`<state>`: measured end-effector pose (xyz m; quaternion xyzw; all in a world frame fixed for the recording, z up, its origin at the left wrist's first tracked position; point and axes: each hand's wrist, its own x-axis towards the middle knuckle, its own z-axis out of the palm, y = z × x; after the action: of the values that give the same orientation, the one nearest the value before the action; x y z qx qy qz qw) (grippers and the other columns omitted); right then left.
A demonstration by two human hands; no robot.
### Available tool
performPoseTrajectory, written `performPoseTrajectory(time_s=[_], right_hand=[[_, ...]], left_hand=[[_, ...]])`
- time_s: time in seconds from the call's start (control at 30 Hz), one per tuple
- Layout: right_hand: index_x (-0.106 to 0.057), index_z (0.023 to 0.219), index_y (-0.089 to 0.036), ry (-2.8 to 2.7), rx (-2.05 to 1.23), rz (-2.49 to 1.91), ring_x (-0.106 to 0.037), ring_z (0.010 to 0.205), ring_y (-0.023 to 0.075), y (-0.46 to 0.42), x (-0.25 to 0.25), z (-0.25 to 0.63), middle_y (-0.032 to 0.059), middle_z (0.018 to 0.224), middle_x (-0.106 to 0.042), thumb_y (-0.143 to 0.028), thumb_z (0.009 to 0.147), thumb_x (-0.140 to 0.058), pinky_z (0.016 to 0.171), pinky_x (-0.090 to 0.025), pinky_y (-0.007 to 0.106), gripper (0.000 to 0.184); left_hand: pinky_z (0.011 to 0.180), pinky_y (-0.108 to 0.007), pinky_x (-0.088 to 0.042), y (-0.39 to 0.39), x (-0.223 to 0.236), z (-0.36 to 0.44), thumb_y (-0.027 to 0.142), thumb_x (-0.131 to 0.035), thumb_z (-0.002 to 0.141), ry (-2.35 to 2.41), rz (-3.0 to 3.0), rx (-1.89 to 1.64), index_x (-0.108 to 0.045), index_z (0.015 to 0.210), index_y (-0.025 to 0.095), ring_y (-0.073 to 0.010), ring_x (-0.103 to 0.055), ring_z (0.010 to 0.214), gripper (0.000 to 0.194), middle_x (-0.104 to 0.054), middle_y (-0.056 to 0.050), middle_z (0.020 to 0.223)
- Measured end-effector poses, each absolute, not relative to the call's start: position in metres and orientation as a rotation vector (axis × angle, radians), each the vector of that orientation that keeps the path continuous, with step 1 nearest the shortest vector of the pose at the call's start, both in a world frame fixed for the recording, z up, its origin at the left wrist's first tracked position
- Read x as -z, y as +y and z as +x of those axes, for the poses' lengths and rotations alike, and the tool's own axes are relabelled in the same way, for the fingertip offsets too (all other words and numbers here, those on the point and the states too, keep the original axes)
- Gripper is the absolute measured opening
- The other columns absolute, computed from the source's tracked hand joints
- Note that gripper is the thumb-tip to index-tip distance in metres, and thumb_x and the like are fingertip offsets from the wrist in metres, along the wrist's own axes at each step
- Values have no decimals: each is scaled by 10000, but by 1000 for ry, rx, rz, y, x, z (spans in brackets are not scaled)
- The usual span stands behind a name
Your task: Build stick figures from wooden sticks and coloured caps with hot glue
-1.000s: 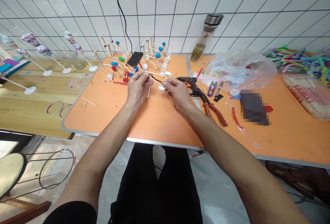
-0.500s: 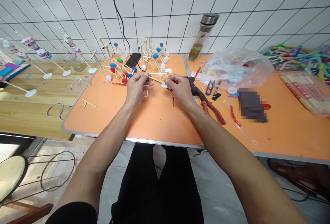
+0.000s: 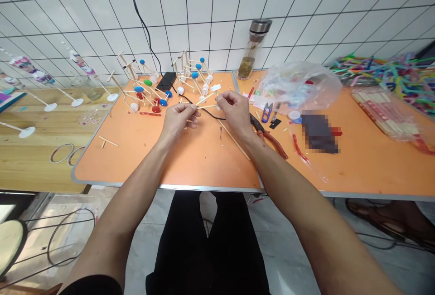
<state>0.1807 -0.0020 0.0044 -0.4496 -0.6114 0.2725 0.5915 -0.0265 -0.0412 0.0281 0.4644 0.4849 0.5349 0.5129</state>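
Note:
Both my hands are raised over the orange table [image 3: 190, 159]. My left hand [image 3: 178, 120] pinches the left end of a small assembly of thin wooden sticks [image 3: 206, 106], fingers closed. My right hand [image 3: 234, 111] pinches the same assembly at its right, where a white cap [image 3: 215, 88] sits on a stick end. A long wooden stick [image 3: 234, 140] runs down and right below my right hand. Behind the hands stand several finished stick figures with blue, green and red caps [image 3: 159, 89].
Red-handled pliers [image 3: 270, 137] and small blue snips [image 3: 267, 111] lie right of my right hand. A clear plastic bag [image 3: 299, 84], a glass bottle [image 3: 251, 50], a black phone [image 3: 166, 81] with a cable, and coloured strips [image 3: 384, 70] sit farther back. A wooden bench [image 3: 34, 150] stands left.
My right hand rose and turned, lifting the white-capped stick end upward. The long stick now shows below it. The camera view shifted slightly to the right.

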Motion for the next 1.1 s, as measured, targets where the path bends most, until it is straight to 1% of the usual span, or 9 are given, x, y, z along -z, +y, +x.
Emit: performPoseTrajectory(time_s=[0.13, 0.3, 0.4, 0.5, 0.7, 0.9, 1.1], right_hand=[[-689, 786, -257, -1450, -587, -1043, -559, 758, 189, -1, -4, 183, -17, 782, -666, -307, 1000, -722, 772, -417, 386, 221], [-689, 809, -254, -1444, -538, -1077, -575, 818, 202, 2, -2, 184, -6, 832, -681, -303, 997, -729, 812, -434, 391, 199], [-665, 803, -258, -1454, -509, -1091, -585, 832, 206, 3, -1, 185, -4, 839, -688, -320, 1000, -719, 827, -440, 395, 213], [-661, 809, -262, -1455, -508, -1086, -593, 847, 211, 1, -2, 185, -1, 845, -686, -339, 1003, -710, 847, -452, 395, 215], [-667, 810, -270, -1450, -539, -1114, -575, 849, 215, -1, -5, 185, 2, 832, -672, -355, 1001, -718, 859, -469, 394, 215], [-673, 821, -270, -1456, -551, -1111, -581, 851, 216, -3, -6, 185, 8, 843, -675, -364, 1006, -714, 864, -469, 393, 212], [-667, 802, -264, -1445, -553, -1095, -573, 846, 208, -3, -6, 185, 0, 834, -667, -336, 1004, -719, 856, -456, 393, 221]], left_hand=[[531, -193, -537, -43, -27, -27, 395, -928, 900, 1158, 1157, -1231, -776, 877, 166, -94, -699, 580, 276, -882, -79, 900], [496, -193, -518, -47, -31, -23, 245, -872, 950, 1171, 1143, -1106, -803, 847, 141, -90, -683, 538, 162, -868, -75, 833], [474, -194, -507, -49, -33, -21, 186, -856, 983, 1179, 1111, -1068, -817, 842, 128, -89, -675, 507, 157, -852, -66, 783], [470, -196, -505, -48, -32, -21, 192, -902, 973, 1171, 1093, -1066, -816, 816, 127, -85, -659, 488, 191, -851, -68, 771], [471, -197, -495, -46, -27, -22, 264, -998, 923, 1156, 1093, -1082, -818, 793, 134, -82, -649, 483, 257, -860, -82, 776], [480, -197, -496, -45, -25, -21, 265, -1012, 923, 1152, 1094, -1090, -813, 789, 134, -83, -646, 484, 273, -862, -82, 772], [476, -190, -491, -47, -27, -21, 215, -969, 944, 1147, 1090, -1094, -815, 786, 125, -78, -640, 479, 239, -855, -77, 756]])
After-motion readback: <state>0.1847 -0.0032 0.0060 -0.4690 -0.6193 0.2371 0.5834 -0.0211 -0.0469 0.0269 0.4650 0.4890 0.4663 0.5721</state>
